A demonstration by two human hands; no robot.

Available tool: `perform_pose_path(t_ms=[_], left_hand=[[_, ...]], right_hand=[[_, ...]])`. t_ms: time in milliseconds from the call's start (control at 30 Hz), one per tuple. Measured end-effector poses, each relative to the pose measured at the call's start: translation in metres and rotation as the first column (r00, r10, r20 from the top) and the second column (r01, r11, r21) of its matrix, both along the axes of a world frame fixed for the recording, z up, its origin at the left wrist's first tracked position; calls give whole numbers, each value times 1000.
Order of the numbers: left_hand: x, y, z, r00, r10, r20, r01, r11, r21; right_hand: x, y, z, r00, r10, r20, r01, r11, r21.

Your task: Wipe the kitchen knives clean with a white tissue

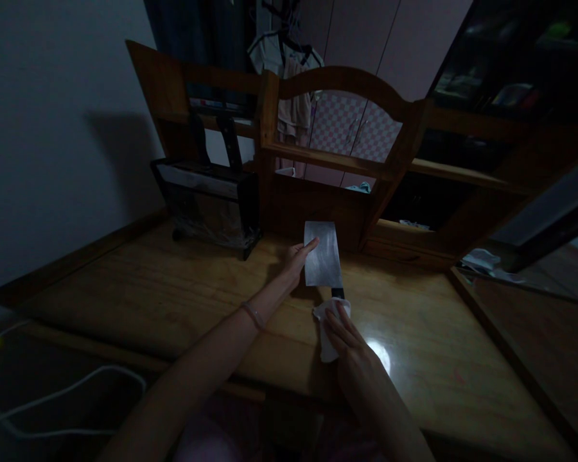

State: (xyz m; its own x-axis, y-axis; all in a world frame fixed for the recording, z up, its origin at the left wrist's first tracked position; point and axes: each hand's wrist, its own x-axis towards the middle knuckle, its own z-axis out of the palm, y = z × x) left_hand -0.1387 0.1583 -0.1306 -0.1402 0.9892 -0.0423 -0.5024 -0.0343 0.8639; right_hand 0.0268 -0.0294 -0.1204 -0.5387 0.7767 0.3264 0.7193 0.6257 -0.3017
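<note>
A cleaver (324, 260) with a broad grey blade is held above the wooden desk, blade pointing away from me and its black handle towards me. My left hand (297, 260) grips the blade by its left edge, thumb lying on the flat face and the other fingers hidden behind. With my right hand (349, 340) I press a white cloth (328, 333) round the handle; most of the handle is covered by it. Behind, to the left, stands a black knife block (207, 202) with two black-handled knives (228, 141) in it.
The wooden desk (197, 289) has a raised shelf unit (337, 154) along its back. A white cable (67, 401) loops at the lower left. Clothes (289, 83) hang beyond the shelves, before a pink wardrobe (356, 38). A light reflects on the desktop at right.
</note>
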Motion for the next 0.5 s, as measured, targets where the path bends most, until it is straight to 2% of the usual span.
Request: perform_pose_path(t_ms=[100,200,267,333,500], left_hand=[[-1,0,0,1000,-3,-22,3,1000,13],[0,2,-1,999,3,-44,-2,999,32],[2,2,-2,999,17,-50,-16,1000,26],[4,0,-1,998,31,-55,-29,999,26],[8,-4,0,991,54,-119,-49,998,49]], right_hand=[[10,-9,7,999,0,-41,-3,997,-78],[18,-8,20,984,-92,-150,79,993,-90],[19,1,27,967,-133,-218,129,991,-33],[15,16,31,963,-114,-245,124,992,24],[-1,48,24,987,-51,-154,57,998,35]])
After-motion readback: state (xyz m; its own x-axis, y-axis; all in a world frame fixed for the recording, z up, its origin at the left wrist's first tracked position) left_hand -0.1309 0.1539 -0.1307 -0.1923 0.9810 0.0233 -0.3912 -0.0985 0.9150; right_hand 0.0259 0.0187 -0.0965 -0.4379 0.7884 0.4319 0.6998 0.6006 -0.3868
